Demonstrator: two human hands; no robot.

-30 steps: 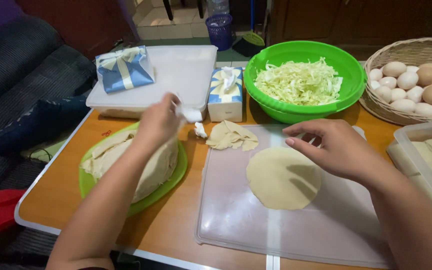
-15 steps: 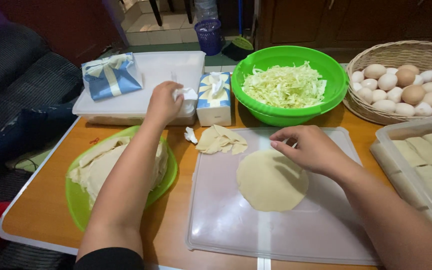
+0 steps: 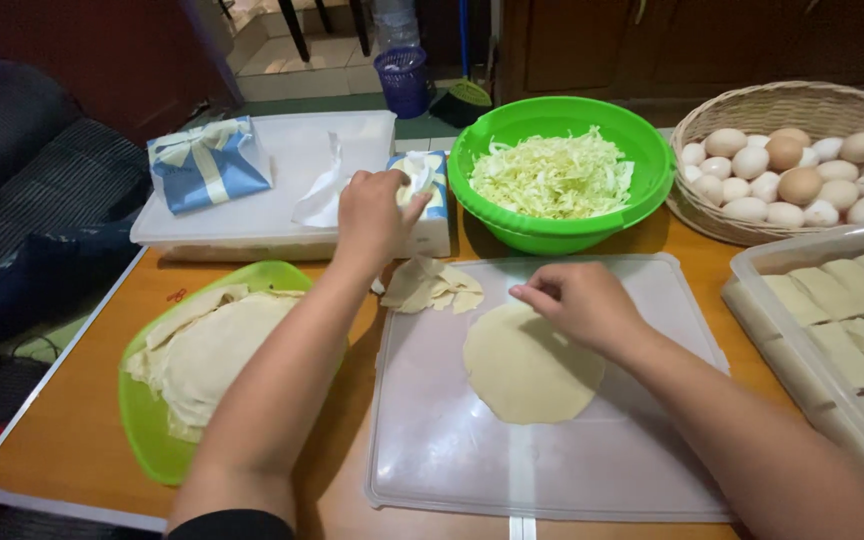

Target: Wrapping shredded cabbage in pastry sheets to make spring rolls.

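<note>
My left hand (image 3: 377, 212) reaches to the blue and white tissue box (image 3: 430, 200) and pinches the tissue sticking out of its top. A loose white tissue (image 3: 320, 192) lies just left of that hand on a white lid. My right hand (image 3: 577, 303) rests with fingers spread on the upper edge of a round thin wrapper (image 3: 527, 370), which lies flat on a clear plastic lid (image 3: 452, 450). Torn wrapper scraps (image 3: 434, 287) sit at the lid's top left corner.
A green plate (image 3: 147, 425) with stacked wrappers sits at left. A green bowl (image 3: 552, 225) of shredded cabbage stands behind the lid. A wicker basket (image 3: 697, 125) holds eggs; a clear box (image 3: 767, 315) of folded rolls is at right. A blue wrapped packet (image 3: 207, 165) lies on the white lid.
My left hand moved from the plate's edge up and right to the tissue box and took hold of the tissue. My right hand stayed on the wrapper.
</note>
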